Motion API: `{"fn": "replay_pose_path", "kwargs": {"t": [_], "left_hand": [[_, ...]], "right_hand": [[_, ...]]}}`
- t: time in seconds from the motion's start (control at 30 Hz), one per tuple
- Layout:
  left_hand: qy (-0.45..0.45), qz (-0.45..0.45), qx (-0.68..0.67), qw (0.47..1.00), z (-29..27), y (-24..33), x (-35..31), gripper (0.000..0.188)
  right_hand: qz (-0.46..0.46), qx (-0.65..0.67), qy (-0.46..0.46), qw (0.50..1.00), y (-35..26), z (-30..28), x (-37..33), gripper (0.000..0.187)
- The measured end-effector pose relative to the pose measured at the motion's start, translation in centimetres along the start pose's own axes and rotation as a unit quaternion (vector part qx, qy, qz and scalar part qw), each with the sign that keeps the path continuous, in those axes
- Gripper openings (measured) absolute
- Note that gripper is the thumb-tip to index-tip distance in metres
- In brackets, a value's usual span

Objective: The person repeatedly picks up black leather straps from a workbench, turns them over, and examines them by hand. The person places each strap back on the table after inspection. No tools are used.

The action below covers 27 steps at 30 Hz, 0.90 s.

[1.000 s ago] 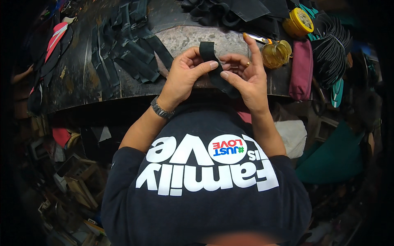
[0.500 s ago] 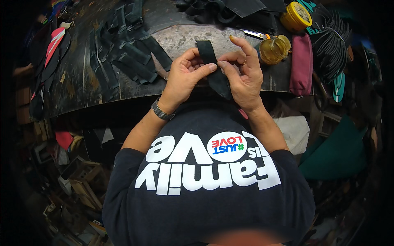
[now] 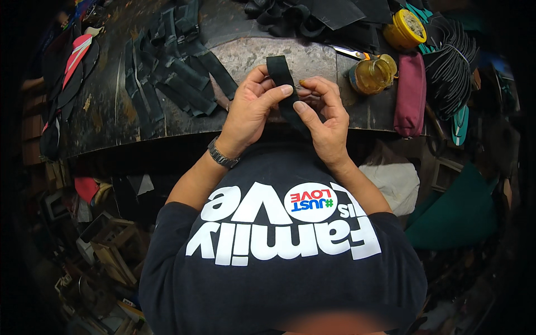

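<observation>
A black strip [image 3: 280,69], apparently fabric or thin leather, is held up at the table's near edge, its lower end hanging toward my shirt. My left hand [image 3: 249,109] pinches it midway, thumb on the front face and fingers behind. Lower down, my right hand [image 3: 328,120] grips its right edge, thumb in front and other fingers partly hidden. The bent right index finger carries a yellow-brown smear, perhaps glue, on its tip, close to the strip's edge. Right of that hand stands an open glass jar [image 3: 381,75] with yellowish, sticky-looking contents.
Many similar black strips [image 3: 187,78] lie at the left of the dark table [image 3: 103,106]. Scissors [image 3: 352,53] rest behind the jar. A yellow tub [image 3: 405,28], a maroon pouch [image 3: 409,97] and a tied black bundle [image 3: 451,67] sit at the right. Dark material [image 3: 335,14] is piled at the back.
My right index finger has come down from its raised position to beside the strip. The right thumb has shifted lower along it. My left hand keeps its pinch.
</observation>
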State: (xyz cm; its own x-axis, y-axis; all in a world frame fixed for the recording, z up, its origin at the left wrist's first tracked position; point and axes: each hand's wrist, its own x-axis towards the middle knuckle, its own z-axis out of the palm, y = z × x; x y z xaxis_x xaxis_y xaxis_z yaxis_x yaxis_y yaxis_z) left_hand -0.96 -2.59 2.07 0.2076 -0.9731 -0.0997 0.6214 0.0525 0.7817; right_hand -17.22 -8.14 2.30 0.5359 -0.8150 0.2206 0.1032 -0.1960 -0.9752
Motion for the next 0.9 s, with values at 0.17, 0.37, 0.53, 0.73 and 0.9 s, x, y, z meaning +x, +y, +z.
{"fn": "replay_pose_path", "kwargs": {"t": [0.17,0.37,0.53,0.73,0.9], "left_hand": [[0.019,-0.005,0.012,1.0,0.1,-0.2,-0.1,0.034],[0.016,-0.031,0.0,0.999,-0.3,-0.1,-0.2,0.032],[0.017,-0.039,-0.053,0.998,-0.5,-0.3,-0.5,0.022],[0.022,0.013,0.018,0.999,-1.0,-0.3,-0.5,0.023],[0.055,0.022,0.038,0.998,-0.5,0.0,-0.4,0.019]], "right_hand": [[-0.018,-0.008,0.026,0.999,0.2,0.1,0.3,0.032],[-0.083,-0.099,0.034,0.991,0.0,0.2,0.6,0.025],[-0.155,-0.208,0.035,0.965,0.0,-0.1,1.0,0.028],[-0.264,-0.38,0.023,0.886,0.2,-0.2,1.3,0.033],[-0.28,-0.305,-0.053,0.909,-0.8,-0.7,1.6,0.049]]}}
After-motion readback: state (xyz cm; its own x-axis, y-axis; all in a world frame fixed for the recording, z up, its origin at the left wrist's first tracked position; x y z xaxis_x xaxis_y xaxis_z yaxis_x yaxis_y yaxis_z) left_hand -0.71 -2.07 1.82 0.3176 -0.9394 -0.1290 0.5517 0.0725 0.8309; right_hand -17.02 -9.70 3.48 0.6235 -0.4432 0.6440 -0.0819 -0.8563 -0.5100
